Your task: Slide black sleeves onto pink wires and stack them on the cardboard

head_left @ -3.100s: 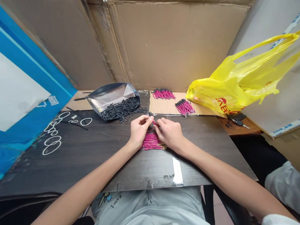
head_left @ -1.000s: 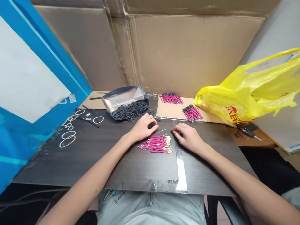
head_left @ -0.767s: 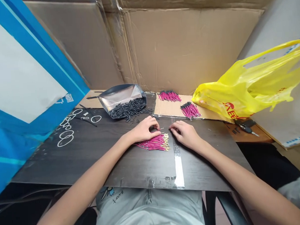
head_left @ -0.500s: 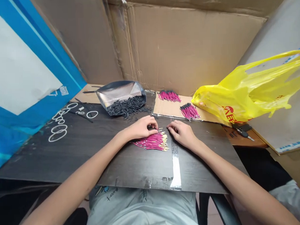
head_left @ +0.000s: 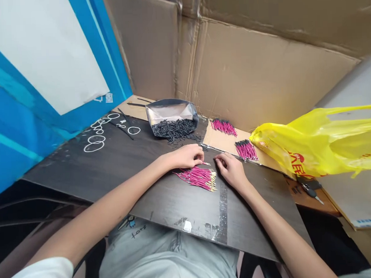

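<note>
A loose pile of short pink wires [head_left: 199,178] with gold tips lies on the dark board [head_left: 119,169] in front of me. My left hand [head_left: 186,155] rests at the pile's far edge, fingers curled and pinched on a wire end. My right hand [head_left: 232,170] sits just right of the pile, fingers curled down on the board; what they hold, if anything, is hidden. Behind my hands a silver pouch [head_left: 171,115] spills several short black tube pieces [head_left: 174,129].
Two bunches of pink wires with black ends [head_left: 224,126] [head_left: 246,150] lie on a cardboard sheet at the back. A yellow plastic bag [head_left: 319,144] fills the right side, keys [head_left: 309,190] below it. White rings [head_left: 96,142] lie at far left. Cardboard walls and a blue panel enclose the board.
Earlier both hands worked together over the pile; they have since parted, left to the pile's far edge, right to its right side. My head has tilted and turned, shifting the view.
</note>
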A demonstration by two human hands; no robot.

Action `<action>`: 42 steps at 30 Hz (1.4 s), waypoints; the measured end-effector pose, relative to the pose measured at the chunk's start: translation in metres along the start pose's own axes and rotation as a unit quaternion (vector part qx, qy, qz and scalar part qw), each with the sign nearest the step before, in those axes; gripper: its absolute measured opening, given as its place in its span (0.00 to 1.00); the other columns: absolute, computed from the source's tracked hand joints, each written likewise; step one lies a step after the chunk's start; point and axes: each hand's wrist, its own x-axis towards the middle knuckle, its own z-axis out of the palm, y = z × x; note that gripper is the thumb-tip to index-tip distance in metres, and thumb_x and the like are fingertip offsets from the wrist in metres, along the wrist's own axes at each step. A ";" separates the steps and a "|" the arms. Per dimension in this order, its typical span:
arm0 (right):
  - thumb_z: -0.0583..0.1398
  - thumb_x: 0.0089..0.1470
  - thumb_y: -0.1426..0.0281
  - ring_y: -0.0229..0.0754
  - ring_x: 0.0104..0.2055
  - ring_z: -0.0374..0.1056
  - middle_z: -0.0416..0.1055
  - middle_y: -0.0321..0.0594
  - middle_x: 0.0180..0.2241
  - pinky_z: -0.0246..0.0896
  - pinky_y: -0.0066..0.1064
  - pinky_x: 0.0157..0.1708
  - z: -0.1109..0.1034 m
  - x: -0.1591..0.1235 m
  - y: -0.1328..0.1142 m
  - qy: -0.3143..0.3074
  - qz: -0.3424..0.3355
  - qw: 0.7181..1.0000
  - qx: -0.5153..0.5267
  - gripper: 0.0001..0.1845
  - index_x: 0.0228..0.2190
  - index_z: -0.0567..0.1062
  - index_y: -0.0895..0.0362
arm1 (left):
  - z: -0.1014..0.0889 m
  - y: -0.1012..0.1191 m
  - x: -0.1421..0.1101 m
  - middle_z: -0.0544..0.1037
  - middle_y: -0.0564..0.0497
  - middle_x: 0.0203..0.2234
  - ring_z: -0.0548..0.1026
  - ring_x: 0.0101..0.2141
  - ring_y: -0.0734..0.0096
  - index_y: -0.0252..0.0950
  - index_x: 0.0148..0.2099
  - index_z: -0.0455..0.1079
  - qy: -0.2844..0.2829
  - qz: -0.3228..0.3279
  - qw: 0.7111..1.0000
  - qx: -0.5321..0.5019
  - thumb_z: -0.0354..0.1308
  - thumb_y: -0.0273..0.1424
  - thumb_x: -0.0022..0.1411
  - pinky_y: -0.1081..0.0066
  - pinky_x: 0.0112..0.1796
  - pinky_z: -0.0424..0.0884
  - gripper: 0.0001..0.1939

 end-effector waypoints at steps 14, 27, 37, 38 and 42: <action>0.57 0.69 0.66 0.50 0.50 0.67 0.76 0.45 0.47 0.63 0.44 0.53 0.020 0.029 -0.004 -0.044 -0.134 0.990 -0.001 0.14 0.48 0.82 0.53 | -0.022 -0.022 -0.013 0.76 0.47 0.33 0.71 0.39 0.63 0.36 0.33 0.72 -0.052 -0.066 0.995 0.059 0.55 0.24 0.62 0.69 0.39 0.63 0.06; 0.60 0.65 0.66 0.51 0.45 0.67 0.74 0.45 0.39 0.60 0.40 0.47 0.027 0.046 -0.011 -0.047 -0.073 0.995 -0.053 0.07 0.35 0.76 0.55 | -0.027 -0.012 -0.009 0.79 0.49 0.32 0.73 0.35 0.66 0.34 0.35 0.74 -0.062 -0.071 0.994 0.048 0.56 0.23 0.60 0.70 0.38 0.64 0.06; 0.56 0.69 0.68 0.46 0.41 0.70 0.76 0.43 0.38 0.60 0.34 0.41 0.036 0.045 -0.023 -0.041 -0.013 0.999 0.013 0.07 0.38 0.72 0.56 | -0.025 -0.009 -0.009 0.77 0.48 0.30 0.72 0.36 0.64 0.35 0.32 0.71 -0.067 -0.061 0.994 0.062 0.54 0.24 0.58 0.68 0.39 0.64 0.05; 0.56 0.69 0.68 0.46 0.41 0.70 0.76 0.43 0.38 0.60 0.34 0.41 0.036 0.046 -0.025 -0.047 -0.008 0.999 0.008 0.07 0.38 0.72 0.56 | -0.025 -0.009 -0.009 0.77 0.48 0.30 0.72 0.36 0.64 0.35 0.32 0.71 -0.066 -0.061 0.994 0.060 0.54 0.24 0.58 0.68 0.39 0.64 0.05; 0.57 0.68 0.67 0.46 0.41 0.71 0.77 0.44 0.38 0.59 0.34 0.40 0.036 0.049 -0.032 -0.072 0.014 0.997 -0.025 0.08 0.37 0.74 0.56 | -0.026 -0.009 -0.009 0.79 0.49 0.32 0.73 0.34 0.66 0.35 0.36 0.74 -0.067 -0.070 0.994 0.048 0.55 0.24 0.59 0.68 0.38 0.64 0.07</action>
